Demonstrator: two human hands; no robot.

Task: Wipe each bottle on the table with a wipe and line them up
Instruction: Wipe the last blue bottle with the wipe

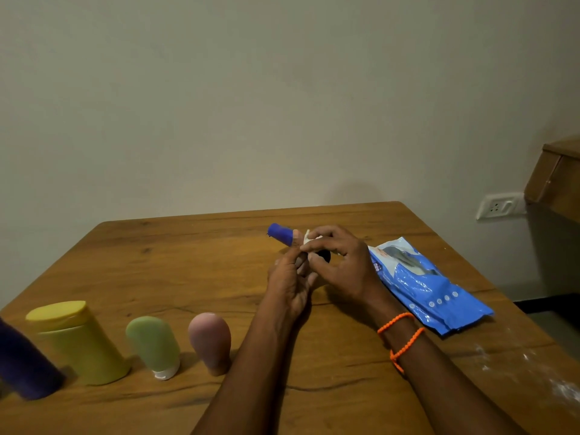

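Observation:
My left hand (pixel 290 279) grips a small blue bottle (pixel 280 233) above the middle of the wooden table (pixel 163 255); the bottle's blue end points up and to the left. My right hand (pixel 337 259) pinches a white wipe (pixel 309 237) against the bottle's body. A dark cap shows between my two hands. Along the table's left front stand a dark purple bottle (pixel 25 365), a yellow bottle (pixel 78 340), a green tube (pixel 153 345) on its white cap and a pink bottle (pixel 210 339), in a row.
A blue pack of wipes (pixel 426 284) lies flat on the table to the right of my hands. White smudges mark the table's right front corner. A wall socket (pixel 499 205) and a wooden cabinet (pixel 555 180) are at the far right.

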